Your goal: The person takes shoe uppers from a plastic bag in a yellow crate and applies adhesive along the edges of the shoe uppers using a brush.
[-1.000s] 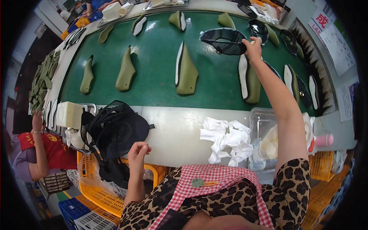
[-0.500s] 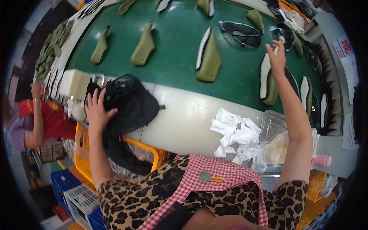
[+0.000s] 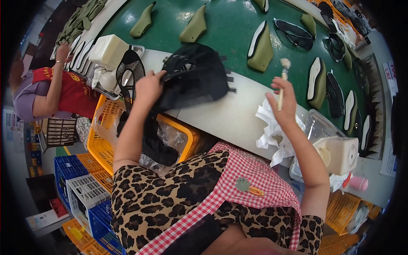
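Observation:
My right hand [image 3: 284,100] is closed around the pale handle of a brush [image 3: 281,95], held upright with its bristles up, over the near edge of the green belt. On the left, my left hand [image 3: 148,88] has its fingers closed at the edge of a pile of black shoe uppers [image 3: 195,74], which lies on the white ledge and is partly blurred. A dotted black upper [image 3: 126,68] lies just left of that hand. Olive shoe lasts with white insoles, such as one last [image 3: 261,49], stand on the belt beside loose black uppers [image 3: 293,34].
Crumpled white paper [image 3: 272,127] and a clear tray [image 3: 316,123] with a cream container [image 3: 338,153] lie at right. A yellow crate [image 3: 100,146] stands below the left ledge. Another person in a red apron [image 3: 74,91] works at far left, near a white container [image 3: 108,51].
The right hand has drawn back from the far uppers, bringing the brush nearer. The left hand has closed at the black pile. The view has shifted, and the lasts sit farther right.

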`<action>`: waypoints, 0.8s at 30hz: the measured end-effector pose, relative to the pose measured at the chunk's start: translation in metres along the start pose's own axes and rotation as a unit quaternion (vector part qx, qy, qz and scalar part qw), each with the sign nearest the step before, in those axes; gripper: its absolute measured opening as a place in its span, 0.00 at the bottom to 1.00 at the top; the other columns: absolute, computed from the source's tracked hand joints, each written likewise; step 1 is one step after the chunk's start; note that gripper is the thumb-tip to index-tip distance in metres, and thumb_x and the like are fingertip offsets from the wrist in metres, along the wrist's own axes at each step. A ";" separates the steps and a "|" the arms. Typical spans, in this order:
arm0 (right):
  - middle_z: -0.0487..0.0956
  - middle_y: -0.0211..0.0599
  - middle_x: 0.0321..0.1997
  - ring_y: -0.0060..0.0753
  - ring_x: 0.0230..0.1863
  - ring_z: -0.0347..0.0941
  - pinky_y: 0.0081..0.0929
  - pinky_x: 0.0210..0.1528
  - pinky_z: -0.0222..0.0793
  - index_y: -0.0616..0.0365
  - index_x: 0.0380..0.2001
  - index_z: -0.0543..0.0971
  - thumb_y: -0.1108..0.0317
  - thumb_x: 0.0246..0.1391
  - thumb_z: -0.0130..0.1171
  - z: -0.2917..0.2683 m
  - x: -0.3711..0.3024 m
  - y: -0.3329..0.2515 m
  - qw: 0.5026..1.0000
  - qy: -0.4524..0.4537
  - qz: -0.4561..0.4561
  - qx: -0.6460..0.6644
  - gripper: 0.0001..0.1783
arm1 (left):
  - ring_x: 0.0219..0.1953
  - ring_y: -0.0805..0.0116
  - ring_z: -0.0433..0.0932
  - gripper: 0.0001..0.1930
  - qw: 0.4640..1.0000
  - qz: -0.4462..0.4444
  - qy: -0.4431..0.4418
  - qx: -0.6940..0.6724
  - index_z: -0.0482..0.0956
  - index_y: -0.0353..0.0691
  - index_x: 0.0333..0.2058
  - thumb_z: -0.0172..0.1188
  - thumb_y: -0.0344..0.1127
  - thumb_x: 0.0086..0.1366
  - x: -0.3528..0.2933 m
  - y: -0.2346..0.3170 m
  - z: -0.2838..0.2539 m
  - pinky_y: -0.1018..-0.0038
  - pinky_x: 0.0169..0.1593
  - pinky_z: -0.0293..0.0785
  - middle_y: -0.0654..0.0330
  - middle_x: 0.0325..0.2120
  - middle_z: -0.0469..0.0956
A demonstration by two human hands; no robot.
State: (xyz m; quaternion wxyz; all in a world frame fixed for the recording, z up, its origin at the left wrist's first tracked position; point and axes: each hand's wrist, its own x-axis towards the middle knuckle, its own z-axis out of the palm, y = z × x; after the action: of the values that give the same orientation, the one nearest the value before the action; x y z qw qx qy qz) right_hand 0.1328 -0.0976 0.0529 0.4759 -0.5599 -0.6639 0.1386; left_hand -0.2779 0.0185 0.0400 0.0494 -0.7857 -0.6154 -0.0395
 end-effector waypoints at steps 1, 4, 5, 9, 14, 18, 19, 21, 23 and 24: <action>0.74 0.43 0.50 0.40 0.47 0.74 0.32 0.48 0.71 0.57 0.50 0.72 0.72 0.47 0.69 0.007 -0.004 -0.004 1.000 -0.008 -0.007 -0.008 0.26 | 0.35 0.52 0.81 0.19 1.000 0.004 0.007 -0.004 0.80 0.54 0.50 0.61 0.37 0.58 -0.008 0.019 -0.004 0.58 0.38 0.78 0.53 0.36 0.77; 0.74 0.46 0.48 0.49 0.48 0.72 0.38 0.52 0.68 0.57 0.49 0.72 0.71 0.46 0.69 0.028 -0.014 0.003 0.999 -0.008 -0.026 -0.024 0.26 | 0.33 0.52 0.79 0.23 0.997 0.054 0.048 -0.034 0.78 0.51 0.51 0.64 0.35 0.53 -0.029 0.059 -0.012 0.59 0.36 0.77 0.55 0.34 0.75; 0.74 0.48 0.48 0.52 0.48 0.71 0.39 0.53 0.68 0.57 0.49 0.72 0.71 0.46 0.69 0.033 -0.017 0.005 0.999 -0.010 -0.032 -0.036 0.26 | 0.32 0.53 0.79 0.24 0.995 0.074 0.050 -0.035 0.77 0.52 0.52 0.64 0.34 0.54 -0.032 0.065 -0.013 0.60 0.35 0.77 0.56 0.34 0.75; 0.73 0.50 0.48 0.56 0.50 0.70 0.41 0.54 0.67 0.57 0.50 0.71 0.70 0.46 0.69 0.046 -0.034 0.008 0.997 -0.009 -0.059 -0.057 0.27 | 0.34 0.55 0.78 0.28 0.996 0.085 0.013 -0.021 0.75 0.55 0.55 0.64 0.32 0.53 -0.043 0.074 -0.028 0.61 0.34 0.77 0.56 0.34 0.74; 0.73 0.50 0.50 0.54 0.53 0.70 0.40 0.57 0.66 0.58 0.50 0.70 0.74 0.44 0.68 0.055 -0.048 0.014 0.998 -0.028 -0.017 -0.057 0.28 | 0.39 0.57 0.76 0.34 0.996 0.080 0.003 -0.026 0.71 0.56 0.60 0.65 0.30 0.51 -0.048 0.085 -0.045 0.63 0.39 0.76 0.55 0.39 0.74; 0.73 0.49 0.50 0.54 0.51 0.72 0.38 0.54 0.68 0.55 0.49 0.71 0.81 0.44 0.64 0.058 -0.049 0.006 0.998 -0.032 0.050 0.031 0.27 | 0.51 0.52 0.73 0.37 0.967 0.186 0.049 -0.169 0.67 0.51 0.63 0.65 0.28 0.52 -0.038 0.085 -0.039 0.64 0.55 0.71 0.51 0.53 0.72; 0.73 0.48 0.50 0.53 0.50 0.73 0.37 0.53 0.69 0.54 0.49 0.71 0.84 0.44 0.61 0.057 -0.048 0.003 0.988 -0.043 0.113 0.098 0.27 | 0.55 0.50 0.72 0.38 0.932 0.218 0.047 -0.286 0.66 0.50 0.63 0.66 0.28 0.52 -0.033 0.084 -0.037 0.65 0.60 0.68 0.51 0.56 0.71; 0.73 0.47 0.48 0.54 0.47 0.74 0.39 0.49 0.70 0.54 0.47 0.72 0.86 0.44 0.60 0.047 -0.042 -0.003 0.996 -0.017 0.065 0.057 0.26 | 0.58 0.51 0.70 0.38 0.897 0.223 -0.060 -0.377 0.64 0.48 0.65 0.65 0.28 0.54 -0.024 0.084 -0.046 0.67 0.61 0.66 0.51 0.57 0.70; 0.74 0.47 0.46 0.55 0.44 0.74 0.40 0.45 0.72 0.54 0.46 0.73 0.88 0.44 0.58 0.032 -0.037 -0.010 1.000 0.009 0.020 0.015 0.25 | 0.60 0.52 0.68 0.39 0.843 0.225 -0.171 -0.457 0.62 0.46 0.66 0.65 0.28 0.55 -0.021 0.085 -0.059 0.68 0.63 0.63 0.52 0.59 0.70; 0.75 0.44 0.45 0.50 0.45 0.75 0.35 0.49 0.70 0.55 0.44 0.74 0.88 0.44 0.57 0.023 -0.034 -0.011 1.000 0.016 0.004 -0.005 0.23 | 0.60 0.53 0.69 0.39 0.802 0.212 -0.243 -0.504 0.60 0.44 0.67 0.65 0.31 0.57 -0.021 0.085 -0.064 0.69 0.62 0.64 0.52 0.60 0.69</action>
State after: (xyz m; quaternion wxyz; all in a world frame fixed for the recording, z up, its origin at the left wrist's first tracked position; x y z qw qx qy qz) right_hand 0.1051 -0.1233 0.0331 0.4835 -0.5669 -0.6546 0.1280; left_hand -0.2004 -0.0303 0.0985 -0.4972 -0.7945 -0.3191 -0.1406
